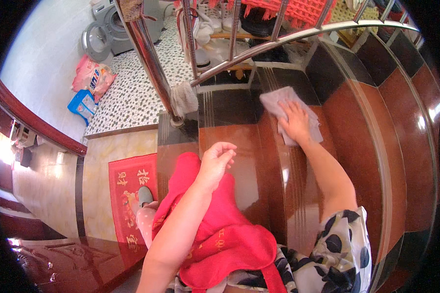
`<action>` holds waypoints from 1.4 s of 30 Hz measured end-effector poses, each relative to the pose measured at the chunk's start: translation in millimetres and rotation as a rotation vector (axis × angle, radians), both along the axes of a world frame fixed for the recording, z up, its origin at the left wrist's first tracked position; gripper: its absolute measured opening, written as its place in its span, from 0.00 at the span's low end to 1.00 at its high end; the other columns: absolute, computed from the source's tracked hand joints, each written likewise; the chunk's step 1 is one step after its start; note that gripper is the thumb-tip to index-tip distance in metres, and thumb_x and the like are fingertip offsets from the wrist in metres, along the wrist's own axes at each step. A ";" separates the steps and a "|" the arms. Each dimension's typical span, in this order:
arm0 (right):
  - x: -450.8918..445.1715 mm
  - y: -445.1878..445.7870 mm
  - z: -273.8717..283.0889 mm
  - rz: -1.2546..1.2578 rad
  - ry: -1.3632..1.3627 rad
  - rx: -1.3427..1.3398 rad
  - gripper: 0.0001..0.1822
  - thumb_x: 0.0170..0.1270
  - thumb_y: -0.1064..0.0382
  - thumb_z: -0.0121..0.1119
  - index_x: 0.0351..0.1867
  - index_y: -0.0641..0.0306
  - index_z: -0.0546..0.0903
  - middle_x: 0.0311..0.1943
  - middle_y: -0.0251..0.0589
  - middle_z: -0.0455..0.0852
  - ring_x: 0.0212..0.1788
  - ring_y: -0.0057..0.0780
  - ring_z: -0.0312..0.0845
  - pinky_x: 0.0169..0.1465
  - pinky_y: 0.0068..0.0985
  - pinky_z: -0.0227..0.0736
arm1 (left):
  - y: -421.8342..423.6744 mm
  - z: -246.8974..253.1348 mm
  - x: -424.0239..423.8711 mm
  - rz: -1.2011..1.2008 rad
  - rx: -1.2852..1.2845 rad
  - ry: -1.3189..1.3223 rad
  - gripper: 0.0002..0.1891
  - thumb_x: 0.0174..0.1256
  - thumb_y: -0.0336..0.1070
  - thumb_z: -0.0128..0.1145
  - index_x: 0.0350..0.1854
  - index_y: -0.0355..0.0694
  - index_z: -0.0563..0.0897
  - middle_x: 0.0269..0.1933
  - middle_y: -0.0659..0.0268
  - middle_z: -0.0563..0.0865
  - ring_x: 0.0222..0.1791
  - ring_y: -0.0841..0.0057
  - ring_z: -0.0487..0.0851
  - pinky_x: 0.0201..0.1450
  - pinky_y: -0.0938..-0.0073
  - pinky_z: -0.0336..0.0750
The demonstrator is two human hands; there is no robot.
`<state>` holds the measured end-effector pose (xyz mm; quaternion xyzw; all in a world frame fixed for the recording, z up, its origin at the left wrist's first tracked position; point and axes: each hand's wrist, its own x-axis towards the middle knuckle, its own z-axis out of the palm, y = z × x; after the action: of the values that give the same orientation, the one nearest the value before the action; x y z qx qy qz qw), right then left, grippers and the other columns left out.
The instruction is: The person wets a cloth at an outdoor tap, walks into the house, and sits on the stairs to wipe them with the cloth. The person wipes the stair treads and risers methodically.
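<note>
My right hand [294, 119] lies with spread fingers on a pale, folded cloth [273, 98], pressing it against a stair step at the upper right of centre. The tiled stairs [238, 146] are red-brown with dark ends and pale grooved lines along their edges. Near the middle, my left hand [218, 157] hangs over my red apron [238, 234], its fingers loosely curled and holding nothing that I can see.
A metal railing [231, 64] with a thick post [143, 51] borders the stairs, a whitish cloth [183, 98] around the post's foot. Beyond stand shoes [214, 20] and a washing machine [115, 27] with its door open. A red mat [132, 197] lies on the floor at left.
</note>
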<state>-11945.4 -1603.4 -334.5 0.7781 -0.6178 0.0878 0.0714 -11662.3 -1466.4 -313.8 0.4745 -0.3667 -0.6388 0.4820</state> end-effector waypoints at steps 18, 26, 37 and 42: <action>-15.0 136.5 6.5 -0.029 -0.015 0.004 0.32 0.57 0.53 0.56 0.65 0.53 0.67 0.67 0.47 0.62 0.70 0.49 0.52 0.68 0.53 0.46 | 2.7 -7.7 1.0 0.029 -0.097 0.069 0.06 0.66 0.28 0.53 0.42 0.40 0.80 0.34 0.71 0.81 0.30 0.86 0.76 0.33 0.84 0.71; -14.5 316.6 25.4 0.141 0.000 0.241 0.40 0.39 0.52 0.66 0.61 0.52 0.72 0.67 0.49 0.61 0.71 0.52 0.48 0.69 0.57 0.38 | 5.8 0.4 -3.0 -0.019 -0.069 -0.028 0.06 0.67 0.29 0.52 0.42 0.41 0.80 0.34 0.72 0.81 0.30 0.86 0.76 0.34 0.84 0.72; -19.2 188.4 18.4 0.139 -0.050 0.100 0.35 0.48 0.54 0.62 0.63 0.51 0.70 0.66 0.44 0.64 0.70 0.47 0.52 0.69 0.51 0.43 | 4.4 -2.3 -4.2 -0.066 -0.023 -0.068 0.06 0.67 0.30 0.53 0.43 0.42 0.80 0.34 0.73 0.80 0.30 0.87 0.75 0.33 0.86 0.71; -10.4 67.9 2.7 0.044 -0.044 -0.013 0.32 0.56 0.51 0.55 0.65 0.48 0.68 0.67 0.41 0.64 0.70 0.44 0.52 0.68 0.51 0.46 | 4.9 1.1 -4.9 -0.043 -0.029 -0.050 0.06 0.67 0.30 0.52 0.43 0.42 0.80 0.34 0.73 0.80 0.30 0.87 0.75 0.33 0.86 0.71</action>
<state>-11955.8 -1535.6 -331.8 0.7889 -0.6014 0.1105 0.0607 -11667.2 -1461.4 -312.7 0.4753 -0.3980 -0.6314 0.4659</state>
